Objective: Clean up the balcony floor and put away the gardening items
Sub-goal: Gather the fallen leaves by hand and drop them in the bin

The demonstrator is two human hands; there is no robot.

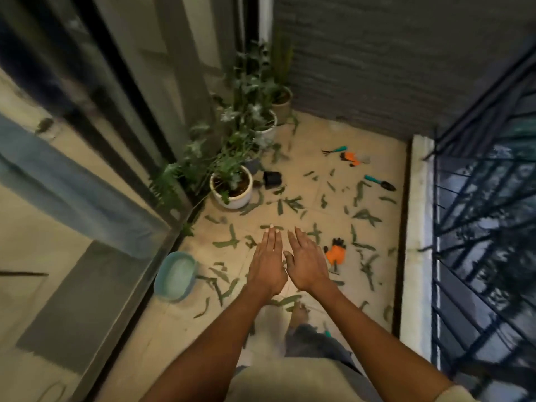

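Many green leaves (pixel 285 203) lie scattered over the tan balcony floor (pixel 327 175). An orange and black glove (pixel 336 252) lies just right of my hands. A second orange glove (pixel 351 159) lies far back, beside a teal-handled hand rake (pixel 335 150). A teal-handled trowel (pixel 380 183) lies near the right kerb. A small black pot (pixel 272 179) is tipped on its side. My left hand (pixel 268 262) and my right hand (pixel 307 264) are stretched out side by side above the floor, fingers straight, holding nothing.
Potted plants line the left side, the nearest in a white pot (pixel 232 188). A light blue basin (pixel 175 275) stands by the glass sliding door (pixel 95 158). A white kerb (pixel 416 227) and dark railing (pixel 478 227) bound the right. A grey wall closes the far end.
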